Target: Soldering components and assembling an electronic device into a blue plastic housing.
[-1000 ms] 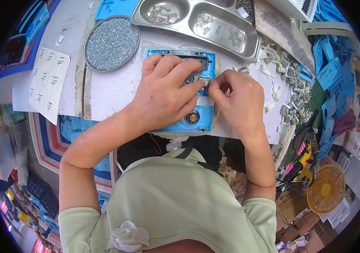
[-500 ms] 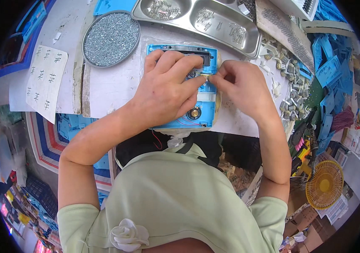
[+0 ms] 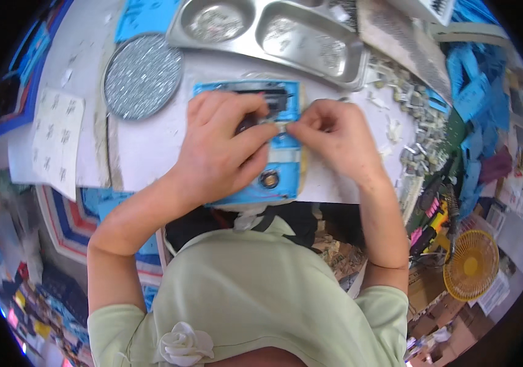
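Observation:
A blue plastic housing [image 3: 286,170] lies on the table in front of me, with a black strip along its far end and a small round speaker [image 3: 269,178] in its near part. My left hand [image 3: 215,144] covers its left side, fingers curled over it and thumb reaching toward the middle. At the housing's right edge, my right hand [image 3: 342,139] pinches with thumb and index finger, close to the left thumb tip. Whatever lies between those fingertips is too small and blurred to make out. The left palm hides much of the inside.
Left of the housing stands a round dish [image 3: 143,76] full of small screws. A metal compartment tray [image 3: 261,46] with small metal parts is beyond. Loose small parts [image 3: 417,140] are heaped at the right, near blue plastic pieces [image 3: 472,104]. A marked paper sheet [image 3: 58,137] lies at the left.
The whole view has shifted, so the table and its things sit lower and further left, and it is blurrier. Both hands remain at the same part of the housing.

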`<action>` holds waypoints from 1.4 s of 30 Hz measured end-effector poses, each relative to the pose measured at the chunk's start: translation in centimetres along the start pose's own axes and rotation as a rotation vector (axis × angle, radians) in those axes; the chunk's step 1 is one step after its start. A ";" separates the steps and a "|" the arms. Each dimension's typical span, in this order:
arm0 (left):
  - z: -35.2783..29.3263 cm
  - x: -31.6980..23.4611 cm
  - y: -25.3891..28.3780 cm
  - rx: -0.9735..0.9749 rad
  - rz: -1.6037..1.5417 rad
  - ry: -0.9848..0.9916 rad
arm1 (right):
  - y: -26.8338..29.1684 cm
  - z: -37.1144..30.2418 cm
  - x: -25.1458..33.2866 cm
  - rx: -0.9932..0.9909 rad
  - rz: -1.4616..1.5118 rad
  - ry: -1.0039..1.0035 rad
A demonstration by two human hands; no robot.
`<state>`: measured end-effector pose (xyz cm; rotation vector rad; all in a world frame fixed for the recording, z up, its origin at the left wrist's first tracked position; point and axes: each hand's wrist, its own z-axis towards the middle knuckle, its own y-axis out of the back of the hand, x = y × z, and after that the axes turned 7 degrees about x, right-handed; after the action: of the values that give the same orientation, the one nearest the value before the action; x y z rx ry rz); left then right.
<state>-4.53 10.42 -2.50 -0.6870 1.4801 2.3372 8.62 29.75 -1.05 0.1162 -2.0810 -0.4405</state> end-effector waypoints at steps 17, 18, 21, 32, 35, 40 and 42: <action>2.4 2.3 0.5 0.064 0.018 -0.117 | 41.6 2.6 -21.0 -1.050 -0.899 -0.717; 2.5 2.5 0.3 0.058 -0.016 -0.129 | 42.9 2.0 -23.1 -1.065 -0.894 -0.710; 2.3 2.5 0.9 0.051 -0.046 -0.105 | 41.1 2.9 -22.7 -1.143 -0.858 -0.644; 3.9 1.6 0.6 0.098 -0.036 0.064 | 28.0 -15.1 -10.2 -1.121 0.167 0.440; 3.6 0.6 2.4 -0.065 0.000 -0.120 | 12.9 -14.8 -3.7 -0.901 0.403 0.618; 0.8 -1.3 4.6 0.025 -1.477 0.405 | 0.9 -6.3 0.8 -0.358 0.935 0.554; 1.1 -0.6 6.2 -0.096 -1.188 0.548 | 0.4 -4.2 2.2 -0.356 0.588 0.501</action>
<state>-7.23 8.75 2.97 -1.7184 0.6916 1.3144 11.02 28.49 2.81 -0.5330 -1.4276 -0.3613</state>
